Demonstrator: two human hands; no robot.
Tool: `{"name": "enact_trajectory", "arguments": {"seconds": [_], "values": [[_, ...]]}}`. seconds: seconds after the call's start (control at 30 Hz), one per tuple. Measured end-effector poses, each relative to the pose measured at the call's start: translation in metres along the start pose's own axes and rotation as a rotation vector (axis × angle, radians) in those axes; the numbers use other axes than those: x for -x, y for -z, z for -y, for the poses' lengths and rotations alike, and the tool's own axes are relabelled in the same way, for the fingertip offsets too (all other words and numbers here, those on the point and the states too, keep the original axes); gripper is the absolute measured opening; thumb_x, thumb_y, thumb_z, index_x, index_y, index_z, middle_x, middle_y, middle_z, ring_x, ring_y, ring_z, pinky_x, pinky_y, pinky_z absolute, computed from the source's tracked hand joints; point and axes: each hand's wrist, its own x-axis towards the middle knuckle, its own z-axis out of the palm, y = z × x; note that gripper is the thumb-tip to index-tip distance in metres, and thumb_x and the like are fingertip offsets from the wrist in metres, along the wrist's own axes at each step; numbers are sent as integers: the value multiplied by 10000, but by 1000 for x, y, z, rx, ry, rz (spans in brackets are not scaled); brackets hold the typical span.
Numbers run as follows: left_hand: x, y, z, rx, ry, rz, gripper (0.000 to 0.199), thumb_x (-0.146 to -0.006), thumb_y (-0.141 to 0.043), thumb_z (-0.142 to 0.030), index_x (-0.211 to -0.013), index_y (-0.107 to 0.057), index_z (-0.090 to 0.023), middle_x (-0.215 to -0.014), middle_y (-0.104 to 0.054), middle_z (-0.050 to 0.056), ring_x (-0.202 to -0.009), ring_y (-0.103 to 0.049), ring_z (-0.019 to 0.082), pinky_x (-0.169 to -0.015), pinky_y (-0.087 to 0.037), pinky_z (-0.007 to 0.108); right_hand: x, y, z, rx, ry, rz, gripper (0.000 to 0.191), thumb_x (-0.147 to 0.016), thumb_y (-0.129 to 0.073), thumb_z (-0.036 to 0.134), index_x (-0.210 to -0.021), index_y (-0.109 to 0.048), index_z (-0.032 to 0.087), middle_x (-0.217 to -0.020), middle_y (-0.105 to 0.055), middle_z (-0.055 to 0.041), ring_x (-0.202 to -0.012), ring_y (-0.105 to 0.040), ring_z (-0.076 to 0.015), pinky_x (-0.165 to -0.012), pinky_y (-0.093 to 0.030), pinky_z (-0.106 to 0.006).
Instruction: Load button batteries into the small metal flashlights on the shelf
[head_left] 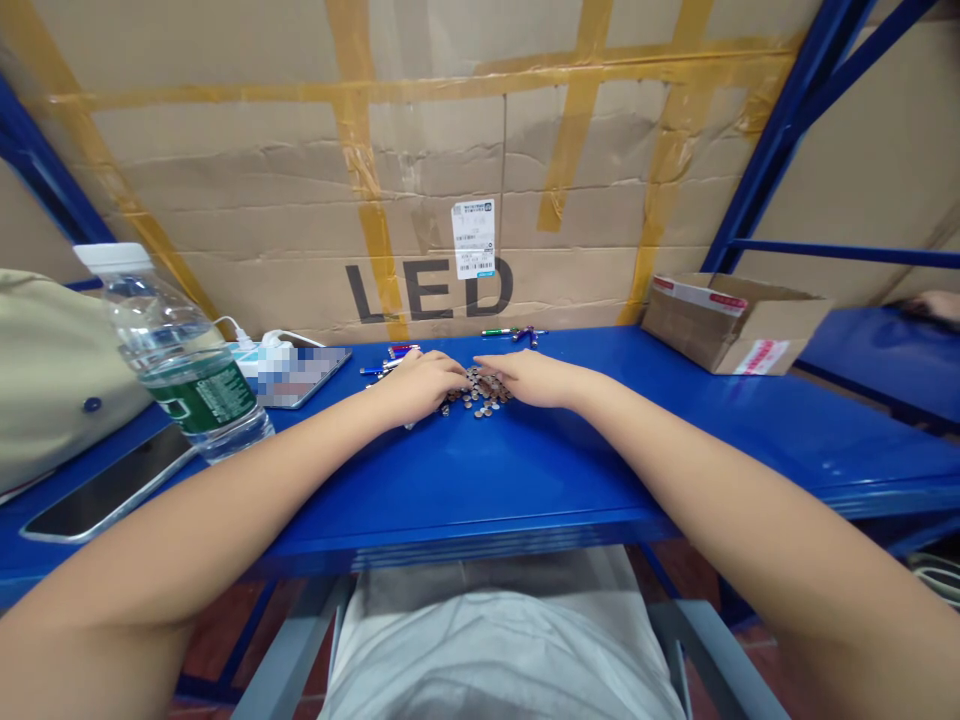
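A heap of small, round, coin-like metal pieces (484, 404) lies on the blue tabletop (480, 475) in front of me. From the left, my left hand (424, 385) rests against the heap with its fingers stretched over the edge of it. On the other side my right hand (534, 377) reaches in, fingers extended and lying over the pieces. Neither hand appears to grip anything. Several pens (390, 364) lie just behind my left hand, partly hidden by it. A green pen (496, 332) and some dark purple items (529, 336) sit behind the heap.
A water bottle (199, 385) leans in view at the left, beside a phone (112, 485), a tablet (319, 372) and a white power strip with plugs (259, 352). An open cardboard box (694, 325) stands at the right. A large carton (420, 180) walls off the back.
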Motion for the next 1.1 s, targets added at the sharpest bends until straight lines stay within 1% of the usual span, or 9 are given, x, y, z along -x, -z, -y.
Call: {"name": "enact_trajectory", "arguments": {"seconds": [0.13,0.27,0.4,0.5,0.63,0.83,0.93,1.03,1.1], "values": [[0,4,-3,-11,16,1,457,-876,-413,-79,-1196,-651,-303,-1290,-620,38,-1176,-504,238,-898,-323,384,4,7,3,-46,32,47,466,-912,-399,122,-1334,-555,244,-1361,-589,-48,-1212,-575,-223,-998,-439,-338],[2,18,-6,9,15,-35,407,-884,-411,-90,-1085,-702,-291,-1257,-641,16,-1140,-512,231,-862,-316,371,9,16,0,-121,9,35,479,-890,-402,89,-1324,-563,213,-1332,-613,-49,-1206,-573,-199,-978,-444,-288],[3,30,-7,25,-39,-16,372,-867,-441,-97,-956,-739,-300,-1196,-670,-11,-1107,-513,224,-839,-313,361,13,22,-4,-181,2,92,473,-847,-440,84,-1247,-627,255,-1180,-704,-1,-1071,-642,-196,-908,-480,-281],[2,30,-7,7,-83,23,371,-854,-464,-92,-955,-747,-310,-1150,-688,-11,-1079,-514,221,-835,-312,358,15,24,-3,-180,-2,108,434,-840,-477,117,-1187,-668,293,-1122,-725,27,-1014,-655,-204,-901,-480,-293],[2,25,-7,-26,-98,47,364,-862,-468,-108,-1003,-741,-303,-1142,-692,4,-1044,-509,227,-834,-315,360,15,23,0,-165,-2,103,378,-853,-494,163,-1142,-693,304,-1095,-732,31,-985,-654,-213,-905,-476,-312],[2,22,-10,-56,-77,41,325,-893,-467,-158,-1072,-712,-274,-1191,-668,27,-1046,-511,232,-830,-319,366,14,20,1,-180,29,73,394,-864,-466,163,-1169,-679,293,-1182,-700,16,-1033,-637,-212,-914,-472,-311],[2,26,-11,-56,-40,13,315,-895,-448,-167,-990,-731,-268,-1146,-681,25,-1023,-521,220,-818,-327,354,15,24,2,-172,36,62,406,-848,-454,134,-1163,-676,261,-1156,-710,-2,-1027,-640,-205,-887,-479,-293],[3,31,-8,-59,15,-7,323,-891,-431,-185,-850,-745,-251,-1095,-691,22,-979,-531,213,-787,-332,347,17,30,2,-161,-13,79,378,-821,-488,134,-1120,-689,249,-1085,-732,-2,-998,-651,-204,-850,-491,-275],[3,33,-6,-67,29,6,329,-888,-430,-192,-819,-746,-250,-1082,-693,19,-967,-531,215,-774,-330,347,18,32,1,-162,-38,107,349,-802,-525,146,-1088,-698,245,-1060,-739,5,-987,-655,-205,-847,-494,-270]]}}
